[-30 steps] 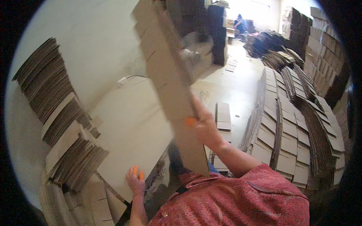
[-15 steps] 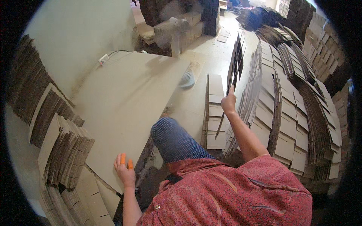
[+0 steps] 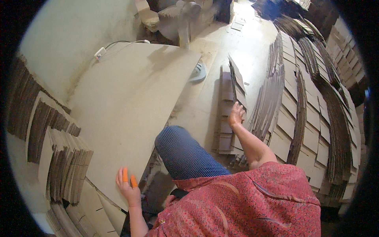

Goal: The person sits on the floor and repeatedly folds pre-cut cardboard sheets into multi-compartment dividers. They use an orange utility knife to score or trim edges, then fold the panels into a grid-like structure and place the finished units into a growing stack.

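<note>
One pale counter (image 3: 130, 98) lies beneath the left hand (image 3: 129, 192), its grip empty and loose. The right hand (image 3: 237, 115) touches a tilted cardboard strip (image 3: 239, 87), its grip unclear.

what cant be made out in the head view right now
All in the head view:
Right hand: grip or mere touch on the tilted cardboard piece; the hand covers the contact.
Blue-grey slotted object: far part hidden by the tabletop.
Fan: blades too blurred.
Far-left cardboard stack: outer side lost in the dark fisheye rim.
</note>
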